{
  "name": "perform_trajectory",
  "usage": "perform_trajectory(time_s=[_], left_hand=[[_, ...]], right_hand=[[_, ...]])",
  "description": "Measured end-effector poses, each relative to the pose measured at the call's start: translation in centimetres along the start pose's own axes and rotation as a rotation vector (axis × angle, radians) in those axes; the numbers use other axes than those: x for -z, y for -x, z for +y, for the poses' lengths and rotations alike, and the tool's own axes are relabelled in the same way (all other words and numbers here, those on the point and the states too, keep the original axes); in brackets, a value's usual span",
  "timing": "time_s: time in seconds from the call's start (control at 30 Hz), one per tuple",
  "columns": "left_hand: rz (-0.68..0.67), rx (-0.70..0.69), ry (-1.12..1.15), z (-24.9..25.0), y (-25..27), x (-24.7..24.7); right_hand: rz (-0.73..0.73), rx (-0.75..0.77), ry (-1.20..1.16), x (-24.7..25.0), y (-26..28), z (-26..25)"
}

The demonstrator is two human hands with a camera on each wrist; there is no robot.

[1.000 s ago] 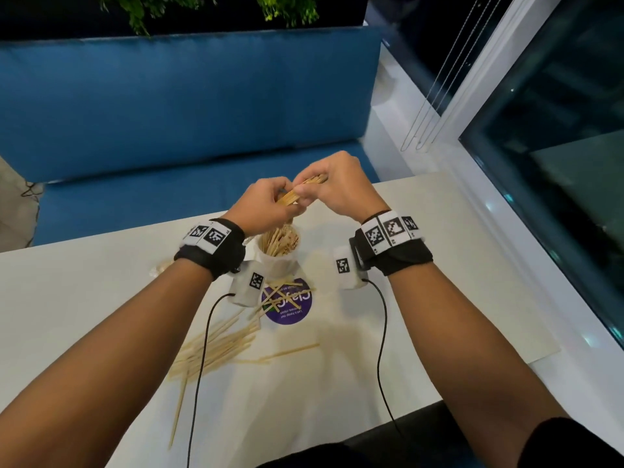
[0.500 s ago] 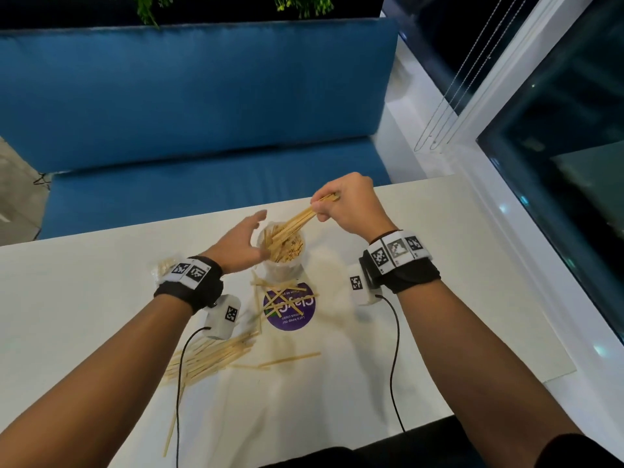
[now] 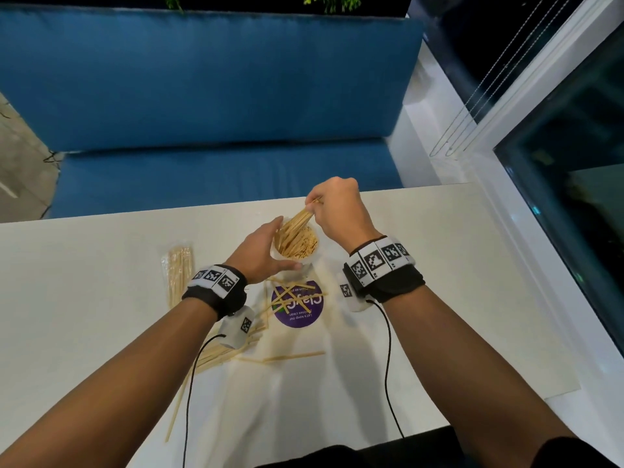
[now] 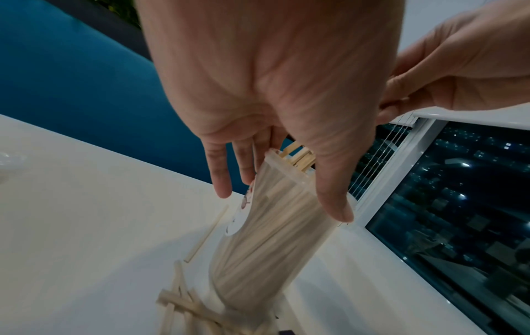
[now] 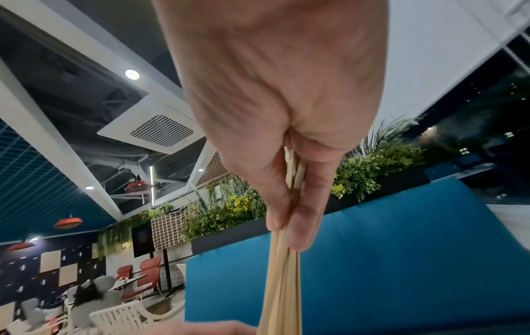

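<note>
A translucent white cup (image 3: 305, 263) packed with wooden sticks stands on the white table (image 3: 101, 298). My left hand (image 3: 270, 246) wraps the cup's left side. In the left wrist view its thumb (image 4: 334, 195) lies on one side of the cup (image 4: 272, 238) and its fingers (image 4: 220, 174) on the other. Just above the rim, my right hand (image 3: 317, 206) pinches a bundle of sticks (image 3: 297, 224) between thumb and fingertips. The bundle's lower ends are inside the cup. The right wrist view shows the bundle (image 5: 284, 272) hanging down from that pinch.
Loose sticks (image 3: 290, 298) lie crossed on a round purple sticker (image 3: 304, 317), and more sticks (image 3: 216, 356) are scattered toward me. A clear packet of sticks (image 3: 179, 275) lies at the left. A blue bench (image 3: 209, 106) is beyond the table, and a window (image 3: 567, 197) on the right.
My left hand let go of the bundle and dropped to the cup, closing round it. My right hand brought the bundle down until its ends went into the cup.
</note>
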State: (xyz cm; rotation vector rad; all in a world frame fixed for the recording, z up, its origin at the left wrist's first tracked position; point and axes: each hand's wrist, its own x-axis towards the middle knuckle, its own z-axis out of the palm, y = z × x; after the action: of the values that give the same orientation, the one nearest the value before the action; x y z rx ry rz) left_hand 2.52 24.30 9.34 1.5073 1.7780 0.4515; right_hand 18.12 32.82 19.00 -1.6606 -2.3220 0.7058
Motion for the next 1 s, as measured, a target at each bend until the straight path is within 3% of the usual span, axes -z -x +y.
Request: perform_trajectory(time_s=[0.17,0.8,1.0], left_hand=[[-0.004,0.011,0.004,-0.2,-0.1,0.1],[0.028,0.017,0.057,-0.7,-0.3,-0.7],[0.034,0.003,0.091,-1.1,-0.4,-0.9]], right_hand=[[0.029,0.011,-0.041,0.0,0.8,0.1],[-0.127,0.021,0.017,-7.2,0.8,0.8],[0.017,0.146,0.044,-6.2,1.3,2.4]])
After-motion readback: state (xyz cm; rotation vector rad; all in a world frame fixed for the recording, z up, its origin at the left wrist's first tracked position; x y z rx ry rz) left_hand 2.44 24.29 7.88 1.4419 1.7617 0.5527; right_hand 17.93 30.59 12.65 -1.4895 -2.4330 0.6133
